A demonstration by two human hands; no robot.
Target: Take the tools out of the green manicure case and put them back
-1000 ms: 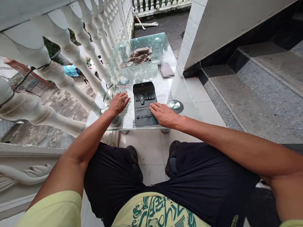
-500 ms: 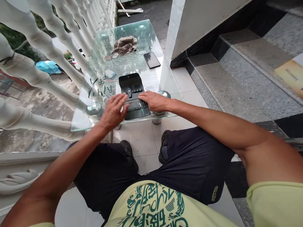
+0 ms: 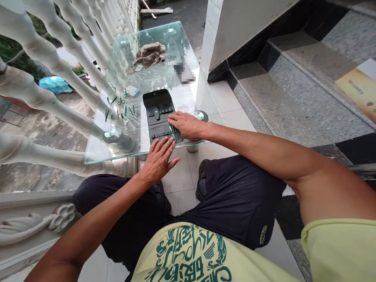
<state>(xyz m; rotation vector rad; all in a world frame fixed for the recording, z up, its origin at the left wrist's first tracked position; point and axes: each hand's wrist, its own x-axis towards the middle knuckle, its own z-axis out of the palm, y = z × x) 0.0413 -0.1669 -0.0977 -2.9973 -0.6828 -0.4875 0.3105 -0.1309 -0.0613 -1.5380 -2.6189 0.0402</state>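
An unfolded black tool case (image 3: 160, 102) lies on the glass table, with loops along both halves and a few slim metal tools (image 3: 178, 135) in its lower right part. My right hand (image 3: 188, 124) rests on the case's right side, fingers stretched out flat, covering some of the tools. At the near edge of the case, my left hand (image 3: 160, 159) is spread, its fingertips over or touching the lower border. Left of the case several small tools (image 3: 120, 113) lie loose, with green-handled scissors (image 3: 121, 101) among them.
Farther back on the glass table (image 3: 96, 150) are a crumpled brown cloth (image 3: 150, 55) and a pixelated object (image 3: 184, 73). White balusters (image 3: 67, 92) run along the left. Stone steps (image 3: 293, 94) rise on the right, bearing a yellow-and-white box (image 3: 360, 88).
My left hand has moved from the case's left side down and right to its near edge, fingers spreading. My right hand stays on the case. The view has shifted slightly.
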